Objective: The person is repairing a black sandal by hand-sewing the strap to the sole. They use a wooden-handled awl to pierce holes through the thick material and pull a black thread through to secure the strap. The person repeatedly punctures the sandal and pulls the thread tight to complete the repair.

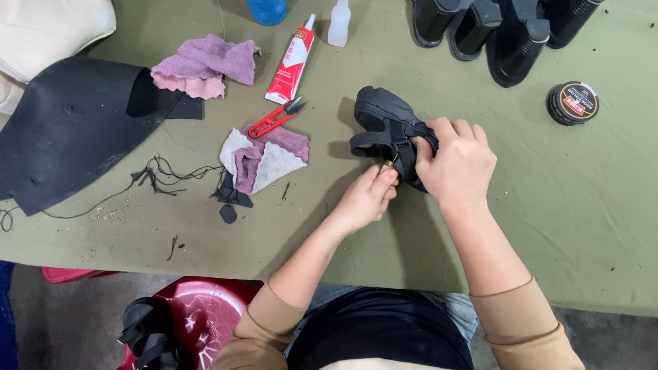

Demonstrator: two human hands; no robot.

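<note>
A small black sandal (381,118) rests on the olive-green table cloth (562,205) at the centre. My right hand (456,164) is closed over the sandal's heel end and strap. Just below the strap, my left hand (370,196) pinches something small at the buckle; what sits between the fingers is too small to make out. Red thread snips (275,118) lie open-handled to the left of the sandal, apart from both hands.
A red-and-white glue tube (291,63), a clear dropper bottle (339,24), pink and purple rags (204,65) (264,157), a black rubber sheet (65,130), loose black thread (161,175), a polish tin (572,103) and black bottles (504,31) lie about. A red basin (199,312) stands below the table edge.
</note>
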